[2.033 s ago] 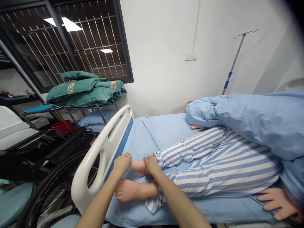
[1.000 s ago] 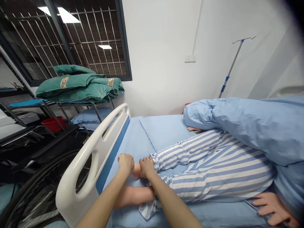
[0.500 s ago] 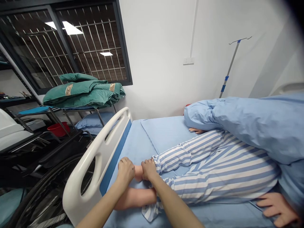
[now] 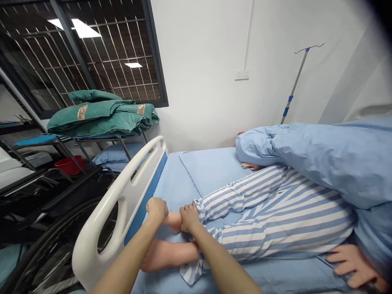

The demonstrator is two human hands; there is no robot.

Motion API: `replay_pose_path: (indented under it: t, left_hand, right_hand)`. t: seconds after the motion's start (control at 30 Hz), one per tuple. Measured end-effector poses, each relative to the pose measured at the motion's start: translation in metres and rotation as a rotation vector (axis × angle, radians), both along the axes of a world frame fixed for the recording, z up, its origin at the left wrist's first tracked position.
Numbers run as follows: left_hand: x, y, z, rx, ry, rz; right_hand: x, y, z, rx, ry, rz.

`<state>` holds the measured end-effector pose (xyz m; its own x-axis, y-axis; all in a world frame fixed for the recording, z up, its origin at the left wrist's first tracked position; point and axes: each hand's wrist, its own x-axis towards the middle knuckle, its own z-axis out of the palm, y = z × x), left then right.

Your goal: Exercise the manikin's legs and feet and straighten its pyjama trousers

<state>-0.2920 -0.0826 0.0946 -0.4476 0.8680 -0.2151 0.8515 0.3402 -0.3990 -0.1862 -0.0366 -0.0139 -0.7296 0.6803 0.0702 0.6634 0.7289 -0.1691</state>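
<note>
A manikin in blue-and-white striped trousers [image 4: 275, 216] lies on the bed, its bare lower legs toward the footboard. My left hand [image 4: 157, 208] is closed round the far foot, which it mostly hides. My right hand [image 4: 189, 217] wraps the far ankle [image 4: 174, 221], just below the trouser cuff. Between my two hands a short stretch of that ankle shows. The near leg [image 4: 171, 255] rests on the sheet under my forearms, its cuff loose and rumpled.
A white footboard [image 4: 84, 245] stands close to my left hand. A blue quilt [image 4: 306, 151] covers the upper body, with a manikin hand [image 4: 352, 263] out at the near side. Beyond are a wheelchair [image 4: 58, 241], green bedding [image 4: 104, 116] and an IV pole [image 4: 295, 83].
My left hand has shifted slightly up and toward the footboard, its knuckles more curled. My right hand keeps its place at the ankle. The whole view has moved a little.
</note>
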Motion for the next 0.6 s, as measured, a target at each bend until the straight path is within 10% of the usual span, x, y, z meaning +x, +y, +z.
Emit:
replay_pose_path:
  t: [0.6]
  left_hand:
    - [0.014,-0.011,-0.016,0.094,-0.022,-0.129]
  right_hand:
    - [-0.001,0.001,-0.003,0.002,0.021,-0.013]
